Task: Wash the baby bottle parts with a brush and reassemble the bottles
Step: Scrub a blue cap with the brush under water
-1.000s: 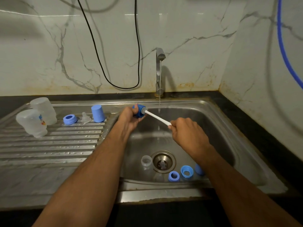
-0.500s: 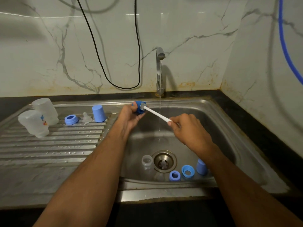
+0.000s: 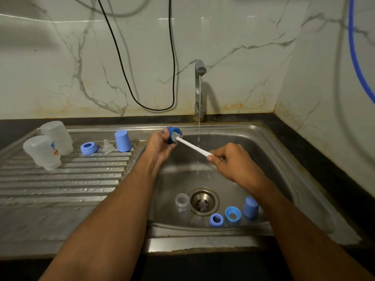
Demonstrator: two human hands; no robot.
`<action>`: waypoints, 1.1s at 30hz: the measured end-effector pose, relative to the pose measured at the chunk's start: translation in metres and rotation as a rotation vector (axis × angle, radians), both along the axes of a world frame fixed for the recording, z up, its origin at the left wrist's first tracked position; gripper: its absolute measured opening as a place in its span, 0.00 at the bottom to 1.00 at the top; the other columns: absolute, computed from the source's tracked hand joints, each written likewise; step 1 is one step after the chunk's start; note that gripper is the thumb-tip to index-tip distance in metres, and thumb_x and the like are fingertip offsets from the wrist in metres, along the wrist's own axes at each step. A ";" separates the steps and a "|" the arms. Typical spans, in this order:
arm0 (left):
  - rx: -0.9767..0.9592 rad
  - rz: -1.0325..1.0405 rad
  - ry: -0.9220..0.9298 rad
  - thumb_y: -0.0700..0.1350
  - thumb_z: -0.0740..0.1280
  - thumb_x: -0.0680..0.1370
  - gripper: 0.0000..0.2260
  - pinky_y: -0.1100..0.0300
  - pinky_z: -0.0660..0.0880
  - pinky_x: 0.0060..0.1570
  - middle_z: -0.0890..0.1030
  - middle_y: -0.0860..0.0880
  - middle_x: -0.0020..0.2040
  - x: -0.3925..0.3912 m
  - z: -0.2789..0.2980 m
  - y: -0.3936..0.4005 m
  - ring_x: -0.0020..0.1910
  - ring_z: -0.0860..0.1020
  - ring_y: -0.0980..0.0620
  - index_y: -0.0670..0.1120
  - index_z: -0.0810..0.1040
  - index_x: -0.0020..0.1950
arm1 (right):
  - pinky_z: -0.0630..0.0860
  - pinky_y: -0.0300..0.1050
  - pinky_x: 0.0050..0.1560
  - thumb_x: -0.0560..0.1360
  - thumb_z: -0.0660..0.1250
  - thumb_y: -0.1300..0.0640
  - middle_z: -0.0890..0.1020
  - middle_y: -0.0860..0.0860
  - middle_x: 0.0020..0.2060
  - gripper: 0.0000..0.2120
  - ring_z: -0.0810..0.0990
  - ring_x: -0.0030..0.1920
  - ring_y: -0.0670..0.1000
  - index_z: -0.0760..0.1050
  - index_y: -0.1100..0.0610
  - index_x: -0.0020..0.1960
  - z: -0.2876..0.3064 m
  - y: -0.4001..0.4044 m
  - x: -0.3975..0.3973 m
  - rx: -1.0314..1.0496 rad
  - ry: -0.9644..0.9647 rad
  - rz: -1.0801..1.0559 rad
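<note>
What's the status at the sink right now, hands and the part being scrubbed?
Left hand grips blue cap. Right hand holds brush, bristles inside the cap. Tap running just beyond; nothing in the way.

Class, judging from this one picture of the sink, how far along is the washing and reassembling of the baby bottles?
Likely done: two clear bottles, a blue ring, a teat and a blue cap sit on the drainboard.

In hand: the left hand holds a blue part while the right hand works the brush into it.

Left: a clear part, two blue rings and a cap lie in the basin. Nothing is reassembled.
</note>
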State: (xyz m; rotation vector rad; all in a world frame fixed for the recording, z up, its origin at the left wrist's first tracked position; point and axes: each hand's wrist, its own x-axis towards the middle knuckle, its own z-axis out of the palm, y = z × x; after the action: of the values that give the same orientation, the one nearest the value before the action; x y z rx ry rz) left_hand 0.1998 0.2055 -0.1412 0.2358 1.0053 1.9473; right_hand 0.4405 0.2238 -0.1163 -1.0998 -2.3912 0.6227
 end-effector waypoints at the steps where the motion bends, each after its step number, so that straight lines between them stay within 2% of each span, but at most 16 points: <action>1: 0.002 0.001 -0.005 0.33 0.55 0.83 0.14 0.44 0.75 0.65 0.73 0.33 0.66 0.002 0.000 0.001 0.65 0.76 0.37 0.35 0.70 0.68 | 0.74 0.39 0.36 0.82 0.66 0.49 0.80 0.44 0.38 0.13 0.79 0.36 0.44 0.82 0.50 0.63 0.000 -0.001 0.001 0.026 0.011 -0.015; 4: -0.016 0.018 0.030 0.33 0.56 0.83 0.17 0.47 0.79 0.54 0.74 0.35 0.67 0.008 -0.002 0.004 0.62 0.77 0.39 0.36 0.69 0.72 | 0.75 0.41 0.35 0.83 0.62 0.48 0.78 0.46 0.36 0.12 0.78 0.36 0.45 0.81 0.50 0.59 -0.002 -0.005 -0.001 0.092 -0.063 -0.070; 7: -0.041 0.028 0.043 0.33 0.57 0.83 0.17 0.47 0.78 0.55 0.74 0.37 0.66 0.008 -0.005 0.005 0.58 0.78 0.40 0.37 0.71 0.71 | 0.70 0.39 0.33 0.84 0.61 0.48 0.77 0.46 0.35 0.12 0.77 0.35 0.45 0.81 0.52 0.58 -0.005 -0.005 -0.003 0.070 -0.113 -0.086; 10: -0.023 0.031 0.048 0.33 0.58 0.83 0.17 0.48 0.79 0.51 0.73 0.36 0.67 0.006 -0.002 0.007 0.62 0.77 0.39 0.38 0.71 0.72 | 0.75 0.43 0.34 0.83 0.63 0.48 0.79 0.48 0.36 0.13 0.78 0.35 0.47 0.82 0.53 0.58 -0.004 -0.003 -0.006 -0.015 -0.094 -0.088; 12: -0.028 0.050 0.061 0.33 0.58 0.83 0.17 0.48 0.78 0.54 0.73 0.36 0.66 0.005 -0.001 0.007 0.62 0.77 0.39 0.37 0.70 0.73 | 0.76 0.42 0.31 0.82 0.65 0.48 0.79 0.49 0.34 0.12 0.77 0.31 0.46 0.82 0.54 0.57 -0.002 -0.002 -0.006 -0.102 -0.054 -0.070; 14: -0.025 0.064 0.037 0.33 0.57 0.83 0.17 0.46 0.77 0.60 0.73 0.36 0.65 0.000 -0.004 0.007 0.62 0.76 0.39 0.36 0.70 0.72 | 0.69 0.36 0.24 0.82 0.66 0.50 0.78 0.48 0.31 0.11 0.74 0.27 0.45 0.83 0.53 0.58 -0.001 0.000 -0.003 -0.152 -0.017 -0.025; 16: -0.020 0.053 0.013 0.33 0.56 0.83 0.13 0.45 0.77 0.60 0.74 0.35 0.64 -0.002 -0.006 0.006 0.62 0.77 0.38 0.36 0.73 0.66 | 0.65 0.31 0.22 0.82 0.66 0.50 0.77 0.46 0.30 0.11 0.73 0.26 0.43 0.82 0.52 0.60 0.000 0.001 0.000 -0.148 0.013 -0.007; 18: -0.035 0.036 0.019 0.33 0.56 0.83 0.10 0.45 0.77 0.58 0.74 0.36 0.63 -0.001 -0.008 0.006 0.61 0.77 0.39 0.36 0.74 0.61 | 0.67 0.33 0.25 0.81 0.67 0.50 0.78 0.45 0.31 0.11 0.74 0.28 0.43 0.83 0.52 0.60 0.002 0.003 0.002 -0.128 0.052 -0.032; 21: -0.048 0.011 0.032 0.33 0.57 0.82 0.15 0.46 0.78 0.57 0.74 0.37 0.65 0.007 -0.008 0.007 0.64 0.76 0.38 0.37 0.72 0.69 | 0.74 0.40 0.34 0.81 0.67 0.49 0.80 0.45 0.34 0.11 0.78 0.33 0.44 0.83 0.51 0.59 -0.001 0.007 0.002 -0.060 0.051 -0.089; 24: -0.045 0.008 0.038 0.33 0.58 0.83 0.15 0.46 0.77 0.59 0.74 0.37 0.64 0.010 -0.003 0.009 0.65 0.76 0.38 0.38 0.72 0.69 | 0.79 0.44 0.39 0.81 0.66 0.48 0.81 0.47 0.36 0.11 0.79 0.35 0.45 0.84 0.52 0.57 -0.003 0.005 0.000 -0.058 -0.010 -0.115; 26: -0.040 0.041 0.045 0.33 0.58 0.83 0.16 0.47 0.78 0.56 0.74 0.37 0.62 0.008 -0.001 0.009 0.62 0.77 0.39 0.38 0.72 0.70 | 0.78 0.40 0.34 0.82 0.66 0.49 0.80 0.48 0.35 0.11 0.77 0.33 0.45 0.83 0.54 0.56 -0.002 0.003 -0.002 -0.094 -0.032 -0.094; 28: -0.042 0.074 0.035 0.33 0.57 0.83 0.17 0.48 0.79 0.51 0.75 0.37 0.60 0.005 -0.001 0.006 0.57 0.78 0.41 0.36 0.71 0.72 | 0.68 0.33 0.24 0.82 0.66 0.50 0.78 0.47 0.32 0.10 0.73 0.28 0.43 0.83 0.53 0.58 0.002 0.002 -0.003 -0.130 -0.032 -0.050; 29: -0.042 0.074 0.020 0.33 0.57 0.83 0.16 0.48 0.79 0.51 0.75 0.36 0.61 0.003 -0.003 0.005 0.59 0.78 0.40 0.36 0.71 0.71 | 0.66 0.31 0.23 0.82 0.66 0.51 0.78 0.47 0.32 0.11 0.73 0.28 0.43 0.83 0.53 0.59 0.004 0.002 -0.002 -0.122 -0.022 -0.028; 31: -0.052 0.046 0.020 0.33 0.56 0.83 0.14 0.48 0.78 0.54 0.74 0.35 0.65 0.003 -0.003 0.004 0.63 0.77 0.38 0.37 0.72 0.67 | 0.74 0.33 0.30 0.81 0.67 0.50 0.80 0.45 0.35 0.12 0.77 0.32 0.43 0.83 0.52 0.61 0.006 0.004 0.000 -0.049 0.001 -0.022; 33: -0.069 0.025 0.041 0.33 0.57 0.82 0.13 0.49 0.79 0.49 0.74 0.36 0.67 0.008 -0.004 0.006 0.59 0.78 0.40 0.38 0.73 0.66 | 0.81 0.44 0.41 0.81 0.67 0.49 0.83 0.46 0.38 0.12 0.80 0.36 0.45 0.83 0.51 0.60 0.002 0.008 0.001 0.000 0.005 -0.077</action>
State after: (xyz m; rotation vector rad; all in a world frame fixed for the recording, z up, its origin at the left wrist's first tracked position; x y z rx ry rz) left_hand 0.2074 0.2111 -0.1453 0.2264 1.1050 1.9336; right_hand 0.4418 0.2320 -0.1142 -1.1822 -2.3327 0.5988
